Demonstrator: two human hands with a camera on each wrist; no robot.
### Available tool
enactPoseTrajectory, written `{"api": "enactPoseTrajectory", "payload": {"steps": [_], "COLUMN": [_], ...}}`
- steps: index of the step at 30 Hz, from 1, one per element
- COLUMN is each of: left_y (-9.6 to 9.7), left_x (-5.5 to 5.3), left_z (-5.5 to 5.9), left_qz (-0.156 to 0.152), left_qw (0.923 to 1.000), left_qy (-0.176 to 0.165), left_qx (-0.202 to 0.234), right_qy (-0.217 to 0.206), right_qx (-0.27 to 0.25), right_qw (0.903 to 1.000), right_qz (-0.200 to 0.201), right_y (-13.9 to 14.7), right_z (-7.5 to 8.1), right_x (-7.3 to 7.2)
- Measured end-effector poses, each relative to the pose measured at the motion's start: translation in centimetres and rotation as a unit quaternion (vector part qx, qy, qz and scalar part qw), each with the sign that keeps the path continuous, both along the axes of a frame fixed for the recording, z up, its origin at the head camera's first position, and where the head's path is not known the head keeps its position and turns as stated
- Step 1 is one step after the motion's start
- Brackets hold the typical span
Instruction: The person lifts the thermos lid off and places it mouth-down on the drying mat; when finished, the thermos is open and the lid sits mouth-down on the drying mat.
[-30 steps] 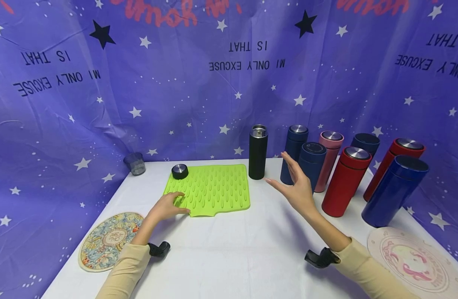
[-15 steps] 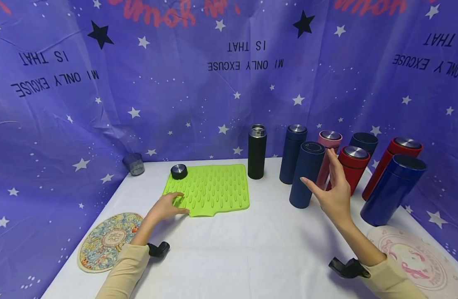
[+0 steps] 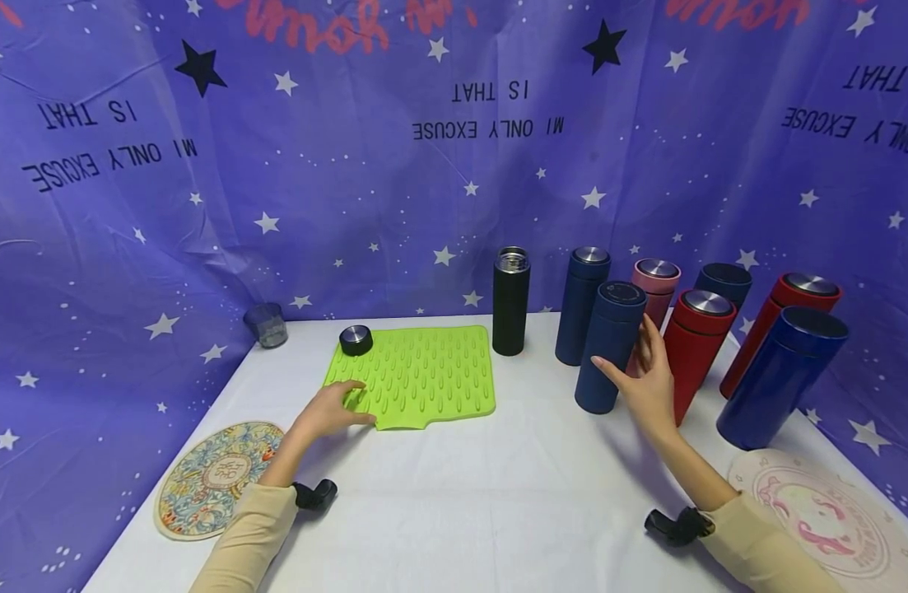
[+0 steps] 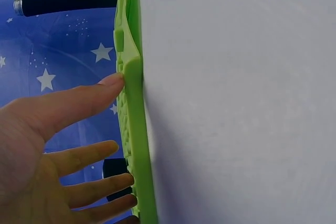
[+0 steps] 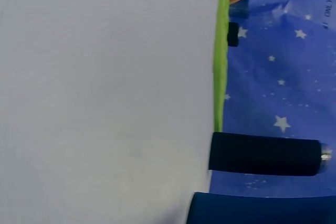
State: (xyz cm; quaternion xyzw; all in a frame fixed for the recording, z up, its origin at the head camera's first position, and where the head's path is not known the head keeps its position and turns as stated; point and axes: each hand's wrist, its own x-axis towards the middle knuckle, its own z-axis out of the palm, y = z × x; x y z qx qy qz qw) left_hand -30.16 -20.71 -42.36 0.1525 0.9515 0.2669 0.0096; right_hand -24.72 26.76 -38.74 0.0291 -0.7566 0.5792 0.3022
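Note:
In the head view my left hand (image 3: 331, 410) rests at the near left edge of a green silicone mat (image 3: 424, 362), its fingers relaxed and spread; the left wrist view shows its thumb touching the rim. My right hand (image 3: 650, 392) holds a navy thermos bottle (image 3: 607, 350) standing upright, thumb across the front and fingers along its right side. The right wrist view shows part of this bottle (image 5: 262, 211) but not the hand. A black thermos (image 3: 509, 313) without its lid stands right of the mat. A black lid with a silver top (image 3: 356, 340) lies on the mat's far left corner.
Closely behind and right of the held bottle stand another navy thermos (image 3: 581, 305), a pink one (image 3: 655, 288), red ones (image 3: 694, 346) and a glossy blue one (image 3: 779, 383). A small glass (image 3: 268, 326) is at far left. Round mats (image 3: 209, 486) (image 3: 817, 515) lie either side.
My right hand first moved right, clear of the navy thermos, then came back left and closed around it. The bottle stays in place. My left hand has not moved.

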Motion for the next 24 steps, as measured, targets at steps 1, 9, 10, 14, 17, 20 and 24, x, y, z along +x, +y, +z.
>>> {"api": "enactPoseTrajectory", "payload": {"steps": [1,9,10,14,17,20,24], "left_y": [0.0,0.7,0.9,1.9,2.8,3.8,5.2], "left_x": [0.0,0.3,0.4,0.9,1.4,1.8,2.4], "left_z": [0.1,1.1,1.3,2.1,2.9,3.8,5.3], "left_qz": [-0.001,-0.011,-0.016,-0.042,-0.062,-0.080,-0.106], "left_qw": [1.0000,0.9994,0.9992,0.9971,0.9941,0.9904,0.9840], "left_qy": [0.002,0.029,0.033,0.055,0.076,0.097,0.118], "left_qx": [0.001,0.017,0.019,0.032,0.045,0.058,0.081], "right_qy": [-0.003,0.000,0.003,0.004,0.001,0.001,0.007], "right_qx": [-0.002,0.035,0.037,0.043,0.044,0.051,0.060], "right_qw": [1.0000,0.9989,0.9987,0.9984,0.9985,0.9982,0.9977], "right_qz": [-0.001,-0.032,-0.034,-0.037,-0.033,-0.032,-0.030], "right_y": [0.2,0.9,0.9,1.0,0.6,0.0,-0.2], "right_z": [-0.5,-2.4,-2.4,-2.3,-1.8,-0.9,-0.6], "right_x": [-0.4,-2.2,-2.3,-2.5,-2.1,-1.3,-0.9]}}
